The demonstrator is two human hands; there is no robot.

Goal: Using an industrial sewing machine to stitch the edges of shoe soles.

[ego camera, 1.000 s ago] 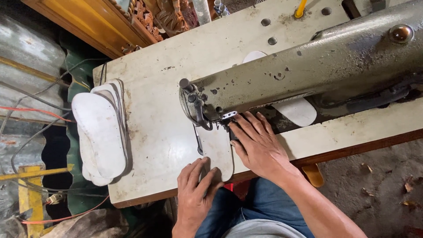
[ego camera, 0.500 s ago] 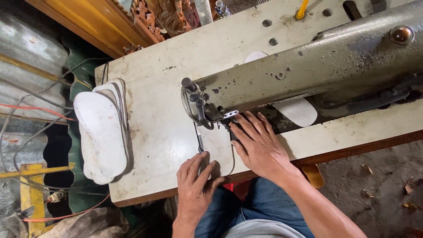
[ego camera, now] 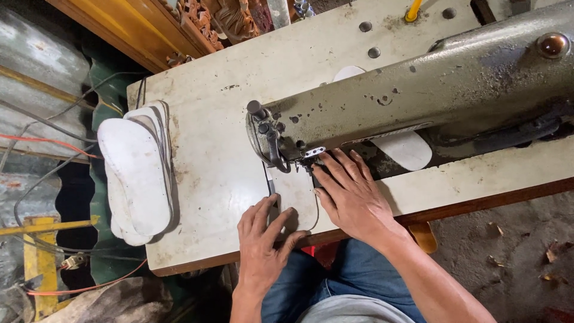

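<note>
A white sole-shaped piece lies flat under the needle of an old grey-green sewing machine. My left hand presses on its near end with fingers spread. My right hand lies flat on its right side, fingertips close to the presser foot. Neither hand grips anything; both push the piece down onto the cream table.
A stack of white insole pieces overhangs the table's left edge. More white pieces lie behind the machine arm. A yellow-handled tool stands at the back. Cables and corrugated metal sit on the left; dirt floor on the right.
The view has shifted only slightly. Both hands stay on the white piece, which has crept a little along under the needle.
</note>
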